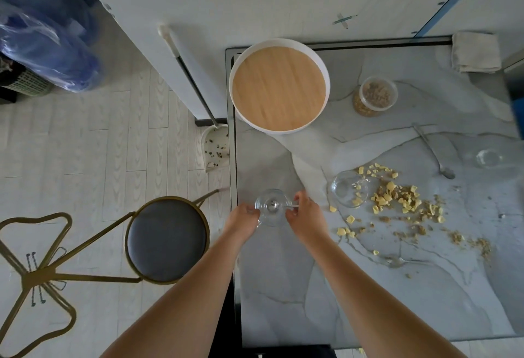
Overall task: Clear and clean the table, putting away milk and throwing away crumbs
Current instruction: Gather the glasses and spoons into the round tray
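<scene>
Left hand (245, 216) curled on the rim of the glass bowl (272, 217), right hand (302, 211) pinching the spoon (283, 207) in it, near-left on the desk (283, 287); we're clearing dishes, crumbs (397, 202) lie right, untouched, and next likely needs a level lift.

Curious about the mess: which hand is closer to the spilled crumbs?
Right. The right hand holds the glass bowl's side toward the crumbs; the left hand holds the opposite side, farther from them.
</scene>
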Action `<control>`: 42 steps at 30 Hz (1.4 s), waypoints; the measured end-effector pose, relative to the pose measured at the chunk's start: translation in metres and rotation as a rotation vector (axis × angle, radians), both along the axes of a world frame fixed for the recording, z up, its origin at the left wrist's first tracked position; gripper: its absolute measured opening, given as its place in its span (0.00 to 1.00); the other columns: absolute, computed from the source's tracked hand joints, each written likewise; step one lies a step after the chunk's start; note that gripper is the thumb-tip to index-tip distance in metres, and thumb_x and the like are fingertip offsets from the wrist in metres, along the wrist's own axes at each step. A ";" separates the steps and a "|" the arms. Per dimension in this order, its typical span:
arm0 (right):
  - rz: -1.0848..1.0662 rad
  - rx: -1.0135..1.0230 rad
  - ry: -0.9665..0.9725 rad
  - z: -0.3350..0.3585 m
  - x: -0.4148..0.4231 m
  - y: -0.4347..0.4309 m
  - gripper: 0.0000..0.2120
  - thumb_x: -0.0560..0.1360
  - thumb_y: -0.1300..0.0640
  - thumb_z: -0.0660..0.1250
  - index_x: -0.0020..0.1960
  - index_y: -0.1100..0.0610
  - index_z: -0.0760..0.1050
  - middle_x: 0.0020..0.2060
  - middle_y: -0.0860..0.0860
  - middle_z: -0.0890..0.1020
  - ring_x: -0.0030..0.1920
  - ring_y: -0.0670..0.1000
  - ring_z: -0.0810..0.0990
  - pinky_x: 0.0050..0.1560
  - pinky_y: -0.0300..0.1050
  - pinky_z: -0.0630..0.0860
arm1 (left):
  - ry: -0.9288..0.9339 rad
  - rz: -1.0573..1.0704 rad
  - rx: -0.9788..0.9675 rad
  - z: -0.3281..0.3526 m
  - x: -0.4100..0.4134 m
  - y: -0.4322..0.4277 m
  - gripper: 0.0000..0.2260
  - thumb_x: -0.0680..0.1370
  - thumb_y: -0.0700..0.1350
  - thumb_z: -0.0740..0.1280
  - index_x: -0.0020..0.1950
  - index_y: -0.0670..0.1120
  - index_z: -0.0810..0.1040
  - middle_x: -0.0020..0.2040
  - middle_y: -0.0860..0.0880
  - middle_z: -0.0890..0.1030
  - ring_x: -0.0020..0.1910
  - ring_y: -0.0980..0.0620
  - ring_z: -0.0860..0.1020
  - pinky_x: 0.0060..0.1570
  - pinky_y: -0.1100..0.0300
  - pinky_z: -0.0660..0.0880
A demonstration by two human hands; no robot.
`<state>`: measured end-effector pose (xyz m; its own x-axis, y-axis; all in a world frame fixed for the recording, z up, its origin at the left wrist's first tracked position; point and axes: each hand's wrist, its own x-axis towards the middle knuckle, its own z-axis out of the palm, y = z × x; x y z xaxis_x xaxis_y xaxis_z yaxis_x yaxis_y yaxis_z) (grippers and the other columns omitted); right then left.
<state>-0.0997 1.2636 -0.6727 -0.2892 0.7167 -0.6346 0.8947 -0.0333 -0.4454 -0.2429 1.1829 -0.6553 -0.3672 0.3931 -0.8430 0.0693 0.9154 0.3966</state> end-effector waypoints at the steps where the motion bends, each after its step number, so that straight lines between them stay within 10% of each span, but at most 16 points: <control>1: -0.016 0.012 -0.004 -0.002 0.001 -0.002 0.20 0.75 0.56 0.66 0.65 0.56 0.66 0.55 0.54 0.77 0.55 0.57 0.78 0.51 0.50 0.77 | -0.002 0.004 0.000 0.000 -0.001 0.000 0.08 0.77 0.41 0.57 0.40 0.44 0.74 0.37 0.47 0.72 0.35 0.50 0.69 0.36 0.58 0.62; 6: -0.221 -0.095 0.042 -0.011 0.002 -0.015 0.37 0.72 0.50 0.71 0.75 0.57 0.57 0.65 0.54 0.73 0.62 0.55 0.76 0.59 0.48 0.75 | -0.025 0.034 -0.019 0.002 -0.001 0.001 0.07 0.77 0.43 0.58 0.47 0.48 0.76 0.44 0.48 0.77 0.42 0.50 0.74 0.40 0.58 0.68; 11: -0.450 -0.243 0.103 -0.018 -0.004 -0.022 0.17 0.71 0.51 0.70 0.59 0.47 0.73 0.58 0.47 0.80 0.55 0.50 0.80 0.53 0.44 0.75 | -0.061 0.081 0.001 -0.007 0.002 0.004 0.22 0.78 0.50 0.62 0.72 0.51 0.68 0.62 0.48 0.76 0.58 0.47 0.76 0.53 0.55 0.72; 16: -0.459 -0.246 0.176 -0.007 -0.020 -0.016 0.14 0.73 0.53 0.67 0.58 0.46 0.72 0.45 0.49 0.80 0.46 0.52 0.78 0.41 0.42 0.71 | -0.126 0.102 0.038 -0.002 0.001 0.025 0.12 0.74 0.50 0.64 0.56 0.51 0.77 0.48 0.46 0.81 0.44 0.48 0.79 0.43 0.56 0.72; 22: -0.593 -0.173 0.282 0.010 -0.055 0.049 0.20 0.64 0.46 0.65 0.54 0.49 0.76 0.46 0.52 0.83 0.49 0.54 0.82 0.50 0.51 0.80 | -0.073 0.057 0.134 0.011 -0.032 0.096 0.24 0.69 0.53 0.64 0.65 0.51 0.75 0.53 0.44 0.82 0.53 0.42 0.81 0.52 0.50 0.77; 27: -0.591 -0.048 0.416 0.039 -0.098 0.127 0.15 0.71 0.55 0.65 0.58 0.54 0.77 0.47 0.54 0.82 0.43 0.51 0.80 0.36 0.41 0.72 | -0.011 0.050 0.275 0.032 -0.072 0.172 0.33 0.67 0.54 0.67 0.73 0.51 0.69 0.62 0.45 0.78 0.58 0.44 0.79 0.62 0.49 0.74; 31: -0.601 -0.055 0.407 0.048 -0.126 0.163 0.27 0.64 0.47 0.63 0.61 0.54 0.75 0.54 0.55 0.79 0.52 0.55 0.80 0.50 0.48 0.76 | 0.026 0.035 0.321 0.036 -0.092 0.216 0.37 0.66 0.52 0.67 0.75 0.48 0.66 0.65 0.43 0.77 0.61 0.44 0.77 0.60 0.53 0.74; 36: -0.624 -0.107 0.374 0.026 -0.133 0.167 0.32 0.60 0.43 0.66 0.62 0.52 0.75 0.55 0.53 0.81 0.56 0.55 0.80 0.57 0.49 0.77 | 0.111 -0.168 0.250 0.015 -0.101 0.242 0.27 0.77 0.47 0.66 0.75 0.43 0.65 0.69 0.44 0.71 0.63 0.45 0.73 0.51 0.59 0.68; 42: -0.611 -0.092 0.312 0.002 -0.128 0.158 0.18 0.73 0.53 0.66 0.61 0.58 0.76 0.51 0.54 0.79 0.48 0.54 0.76 0.43 0.40 0.67 | 0.178 -0.347 0.132 -0.007 -0.102 0.239 0.23 0.75 0.47 0.67 0.68 0.39 0.72 0.64 0.42 0.76 0.60 0.42 0.76 0.54 0.57 0.73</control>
